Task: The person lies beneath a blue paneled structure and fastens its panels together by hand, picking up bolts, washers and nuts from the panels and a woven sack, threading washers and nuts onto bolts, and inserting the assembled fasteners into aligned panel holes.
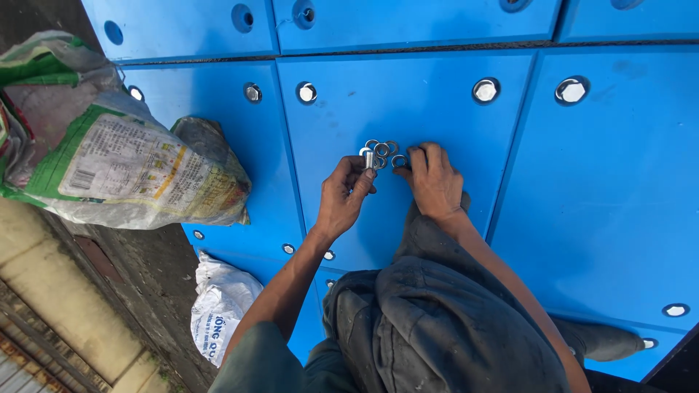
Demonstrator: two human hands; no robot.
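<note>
I crouch over the blue panel [408, 116], and my left hand [344, 196] pinches a short silver bolt [368, 157] between thumb and fingertips, closed firmly on it. The bolt stands nearly upright in my grip, its long axis running up and away from me toward the far edge of the panel; which end is the head I cannot tell. I judge I hold it that way so a washer can slide over its end. My right hand [434, 180] rests knuckles-up on the panel, fingers curled down over a steel washer [398, 161], touching it; whether it is actually lifted I cannot tell. Just beyond both hands lies a small loose pile of washers [381, 146], flat on the panel, probably kept there for easy reach. Round bolt heads [485, 90] sit recessed in holes along the panel's far edge. To my left a printed woven sack [124, 164] slumps against the panels, and a smaller white sack [218, 306] lies near my knee.
</note>
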